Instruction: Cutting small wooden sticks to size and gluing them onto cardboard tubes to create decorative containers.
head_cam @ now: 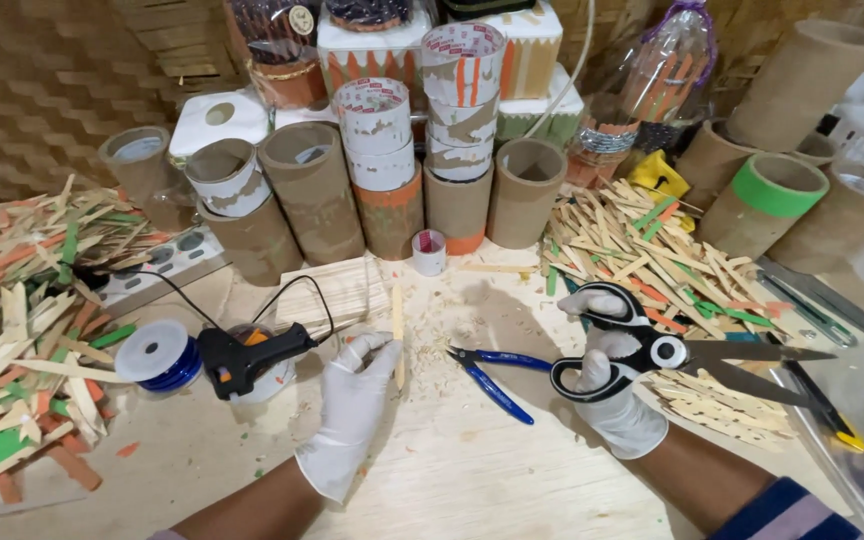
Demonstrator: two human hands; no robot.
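The left hand (352,400), in a white glove, is pinching a thin wooden stick (398,335) and holding it upright on the table (472,470) near the middle. The right hand (612,385) is gripping black-handled scissors (672,355), blades pointing right, away from the stick. Blue pliers (492,375) are lying between the hands. Cutting cleanly probably means steadying the stick low and turning the blades square to it

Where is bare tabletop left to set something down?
Bare wood lies near the front edge between the left hand and right hand, below the blue pliers. Stick piles crowd left and right; cardboard tubes fill the back.
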